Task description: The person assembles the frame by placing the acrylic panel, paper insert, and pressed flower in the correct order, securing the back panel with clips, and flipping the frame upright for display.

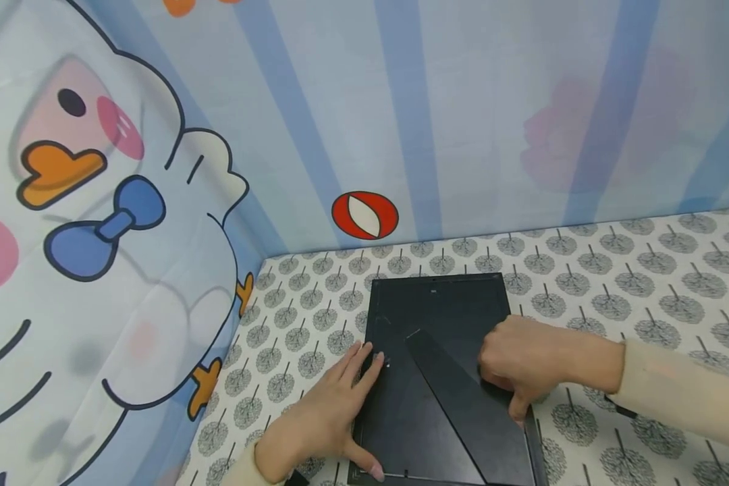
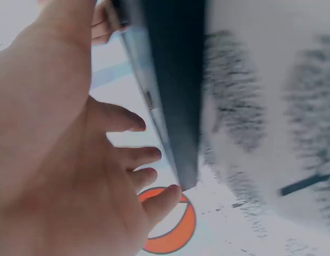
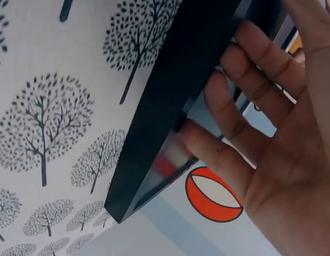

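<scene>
A black picture frame (image 1: 437,304) lies back side up on the patterned cloth, its long black easel leg (image 1: 446,381) slanting across the backing. My left hand (image 1: 331,405) rests along the frame's left edge, fingers spread over the rim and thumb at the lower left corner. At the right edge, my right hand (image 1: 525,361) has its fingers curled against the backing and its thumb pointing down by the rim. In the right wrist view, the fingertips (image 3: 215,88) touch inside the frame's rim. The left wrist view shows the left palm beside the frame's side (image 2: 178,96).
A white cloth (image 1: 610,304) printed with grey trees covers the surface under the frame. Behind it hangs a blue-striped backdrop (image 1: 480,135), with a cartoon duck (image 1: 158,324) on the left. A small dark object (image 1: 622,408) lies partly under the right forearm.
</scene>
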Demonstrator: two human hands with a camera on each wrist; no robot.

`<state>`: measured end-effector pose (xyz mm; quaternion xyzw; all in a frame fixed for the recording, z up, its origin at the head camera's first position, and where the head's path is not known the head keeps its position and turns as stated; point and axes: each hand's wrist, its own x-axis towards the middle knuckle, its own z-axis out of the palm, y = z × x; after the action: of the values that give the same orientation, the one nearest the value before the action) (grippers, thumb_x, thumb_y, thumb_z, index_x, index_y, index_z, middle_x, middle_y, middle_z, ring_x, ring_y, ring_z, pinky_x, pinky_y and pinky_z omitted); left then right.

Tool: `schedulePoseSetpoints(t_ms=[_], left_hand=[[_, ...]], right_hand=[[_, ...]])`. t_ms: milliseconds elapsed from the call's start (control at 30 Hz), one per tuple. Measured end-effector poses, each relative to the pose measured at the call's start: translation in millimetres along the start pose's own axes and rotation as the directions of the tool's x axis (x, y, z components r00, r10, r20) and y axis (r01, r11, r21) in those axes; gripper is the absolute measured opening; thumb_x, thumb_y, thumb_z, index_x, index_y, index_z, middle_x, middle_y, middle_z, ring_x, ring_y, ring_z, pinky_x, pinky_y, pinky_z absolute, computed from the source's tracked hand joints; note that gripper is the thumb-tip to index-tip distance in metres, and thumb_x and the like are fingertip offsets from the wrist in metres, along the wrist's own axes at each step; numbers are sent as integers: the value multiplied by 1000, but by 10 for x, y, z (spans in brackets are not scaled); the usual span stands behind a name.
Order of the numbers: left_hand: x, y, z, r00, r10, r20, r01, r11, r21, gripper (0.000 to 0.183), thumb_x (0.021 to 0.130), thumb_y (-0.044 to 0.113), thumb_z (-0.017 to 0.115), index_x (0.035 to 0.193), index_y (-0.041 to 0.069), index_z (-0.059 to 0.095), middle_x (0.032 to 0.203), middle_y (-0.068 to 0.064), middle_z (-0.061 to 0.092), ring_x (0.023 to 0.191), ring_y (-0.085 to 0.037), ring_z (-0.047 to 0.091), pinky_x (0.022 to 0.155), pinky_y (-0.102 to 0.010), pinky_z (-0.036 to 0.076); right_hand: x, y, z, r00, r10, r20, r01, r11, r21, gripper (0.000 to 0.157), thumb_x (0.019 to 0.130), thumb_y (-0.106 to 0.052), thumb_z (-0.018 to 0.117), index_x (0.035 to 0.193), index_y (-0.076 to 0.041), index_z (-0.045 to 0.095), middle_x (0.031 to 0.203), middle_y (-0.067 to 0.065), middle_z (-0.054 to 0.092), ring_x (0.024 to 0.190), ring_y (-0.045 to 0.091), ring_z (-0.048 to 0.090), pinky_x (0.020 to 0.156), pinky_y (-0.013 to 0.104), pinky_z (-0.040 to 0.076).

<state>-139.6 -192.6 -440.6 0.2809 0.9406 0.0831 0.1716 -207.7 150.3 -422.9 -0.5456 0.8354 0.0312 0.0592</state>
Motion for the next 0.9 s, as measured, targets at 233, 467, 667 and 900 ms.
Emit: schedulePoseSetpoints(t_ms=[233,467,667,900], left_hand=[[-23,-7,60,993,-71,94,70,997,18,155,61,81,82,170,11,-1,179,-7,-12,167,-27,-3,134,-54,20],[-8,46,48,987,-87,135,83,996,36,155,62,78,85,170,10,-2,178,-8,-13,167,-27,-2,135,-53,19],[39,59,9,988,-83,132,78,996,48,156,60,80,83,170,10,-3,178,-8,-14,167,-26,-4,135,-52,18],[44,49,-14,987,-90,135,85,996,41,156,61,80,84,170,11,-3,178,-6,-14,167,-26,-4,135,-52,17]], right_hand=[[-12,-55,-7,993,46,109,-52,998,48,52,67,-59,93,55,-30,51,82,-21,60,100,13,70,62,27,51],[5,-110,-16,980,87,179,-113,983,142,50,66,-49,96,56,-26,53,99,-16,70,129,30,67,91,41,64],[-3,-69,0,991,72,110,-86,988,128,51,65,-50,97,58,-28,51,75,-20,54,84,4,55,59,22,44],[-12,-15,30,996,69,60,-77,988,136,46,64,-49,98,67,-30,56,75,-19,52,76,2,45,60,22,43]])
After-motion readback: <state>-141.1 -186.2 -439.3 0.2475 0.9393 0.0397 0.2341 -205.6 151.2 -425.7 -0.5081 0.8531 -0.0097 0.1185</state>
